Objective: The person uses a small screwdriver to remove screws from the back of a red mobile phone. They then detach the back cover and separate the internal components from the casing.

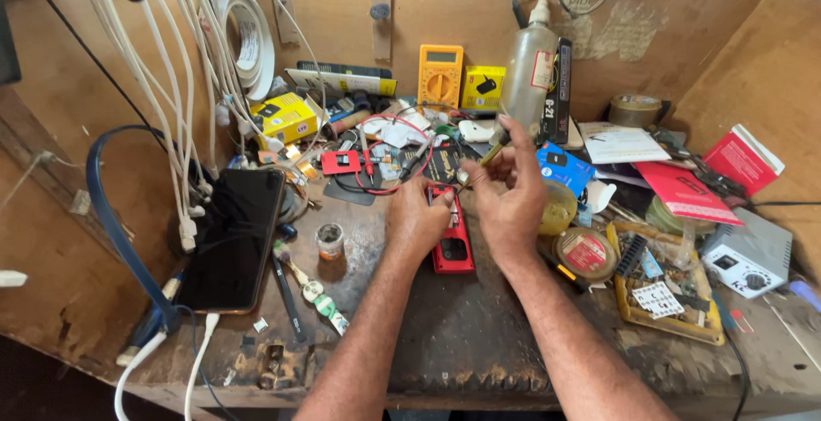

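The worn, dark workbench (462, 344) carries everything here — a black smartphone (233, 237) leaning at its left edge, a yellow multimeter (440, 76) propped against the back board, a soldering station (749, 258) at the right.

In the middle lies the red phone body (451, 233), back up, its long axis running from the person toward the back wall, with the camera end nearer the person as far as the view shows. It looks light, stiff and thin — rigid along its edges but, I judge, fragile at any exposed board or glass, so the side rails are the place to grip it, not the flat faces.

The left hand (417, 220) rests curled on the phone's upper left edge, fingers closed down on it to pin it to the bench. The right hand (510, 194) hovers just above and to the right, thumb and forefinger pinched on a small metallic piece (463, 178), too small to identify; the other fingers are loosely bent. A thin tool or part that small would slip easily.
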`<act>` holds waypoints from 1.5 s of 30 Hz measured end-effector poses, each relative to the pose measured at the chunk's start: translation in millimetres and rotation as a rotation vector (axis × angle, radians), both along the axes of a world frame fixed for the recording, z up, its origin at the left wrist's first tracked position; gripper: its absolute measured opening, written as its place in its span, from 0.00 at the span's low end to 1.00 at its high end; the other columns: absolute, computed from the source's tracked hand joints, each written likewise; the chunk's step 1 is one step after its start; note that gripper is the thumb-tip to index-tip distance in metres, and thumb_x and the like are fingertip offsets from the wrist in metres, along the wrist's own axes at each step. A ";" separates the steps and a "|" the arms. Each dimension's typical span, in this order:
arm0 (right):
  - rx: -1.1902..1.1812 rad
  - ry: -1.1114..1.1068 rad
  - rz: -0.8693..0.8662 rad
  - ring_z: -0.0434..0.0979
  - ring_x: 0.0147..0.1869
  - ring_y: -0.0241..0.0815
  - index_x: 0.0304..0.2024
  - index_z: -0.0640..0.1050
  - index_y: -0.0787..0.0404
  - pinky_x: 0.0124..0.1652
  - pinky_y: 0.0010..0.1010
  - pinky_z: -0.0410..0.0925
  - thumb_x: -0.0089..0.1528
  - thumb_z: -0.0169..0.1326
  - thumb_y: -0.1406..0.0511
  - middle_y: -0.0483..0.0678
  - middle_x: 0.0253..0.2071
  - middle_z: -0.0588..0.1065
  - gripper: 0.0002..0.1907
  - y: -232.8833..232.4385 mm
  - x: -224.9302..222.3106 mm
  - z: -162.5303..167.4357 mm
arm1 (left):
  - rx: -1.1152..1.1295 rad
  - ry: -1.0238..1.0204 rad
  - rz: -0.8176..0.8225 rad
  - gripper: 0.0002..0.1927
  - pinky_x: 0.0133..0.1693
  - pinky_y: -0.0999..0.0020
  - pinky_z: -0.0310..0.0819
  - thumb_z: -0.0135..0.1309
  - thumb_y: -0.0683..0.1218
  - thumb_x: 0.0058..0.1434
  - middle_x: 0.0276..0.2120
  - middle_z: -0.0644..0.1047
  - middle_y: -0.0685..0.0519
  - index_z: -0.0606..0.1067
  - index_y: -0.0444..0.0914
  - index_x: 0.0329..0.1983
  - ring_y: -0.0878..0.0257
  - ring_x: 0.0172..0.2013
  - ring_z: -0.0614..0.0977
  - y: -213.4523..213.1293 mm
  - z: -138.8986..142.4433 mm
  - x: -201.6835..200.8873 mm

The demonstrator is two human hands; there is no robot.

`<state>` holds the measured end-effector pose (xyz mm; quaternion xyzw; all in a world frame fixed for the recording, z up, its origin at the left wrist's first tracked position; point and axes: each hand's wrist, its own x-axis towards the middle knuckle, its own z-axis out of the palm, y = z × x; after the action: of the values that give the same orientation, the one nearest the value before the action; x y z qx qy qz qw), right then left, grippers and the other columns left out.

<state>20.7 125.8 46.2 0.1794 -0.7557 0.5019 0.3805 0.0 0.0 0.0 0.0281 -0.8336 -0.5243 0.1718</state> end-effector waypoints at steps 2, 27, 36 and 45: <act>-0.024 -0.028 -0.016 0.75 0.41 0.35 0.73 0.65 0.55 0.41 0.27 0.73 0.64 0.61 0.76 0.45 0.37 0.73 0.36 2.8 1.5 -4.9 | -0.003 -0.021 0.000 0.17 0.45 0.50 0.75 0.62 0.53 0.56 0.35 0.82 0.38 0.81 0.35 0.39 0.43 0.42 0.83 1.5 0.0 1.0; -0.059 0.033 0.044 0.79 0.42 0.33 0.74 0.61 0.55 0.45 0.27 0.76 0.64 0.58 0.79 0.46 0.38 0.75 0.39 5.8 -5.0 -4.8 | -0.052 -0.051 -0.037 0.21 0.47 0.50 0.75 0.64 0.53 0.54 0.38 0.82 0.37 0.81 0.33 0.43 0.43 0.44 0.83 6.9 8.2 -11.9; -0.049 -0.014 -0.028 0.77 0.39 0.33 0.72 0.62 0.55 0.40 0.26 0.74 0.61 0.62 0.78 0.46 0.35 0.73 0.40 8.6 -8.3 -5.0 | -0.046 -0.010 -0.041 0.20 0.46 0.50 0.75 0.63 0.53 0.55 0.37 0.82 0.38 0.81 0.34 0.43 0.43 0.43 0.84 10.2 2.1 -20.4; -0.157 0.087 0.094 0.81 0.50 0.38 0.76 0.54 0.60 0.53 0.29 0.76 0.68 0.50 0.81 0.50 0.47 0.77 0.37 14.8 1.9 -5.3 | -0.016 -0.019 -0.009 0.20 0.47 0.51 0.75 0.62 0.54 0.56 0.37 0.83 0.39 0.81 0.35 0.44 0.44 0.43 0.84 10.5 11.3 -6.3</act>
<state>22.7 140.6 41.0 0.2057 -0.6875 0.5687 0.4019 -6.3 10.5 11.3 0.0282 -0.8393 -0.5182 0.1619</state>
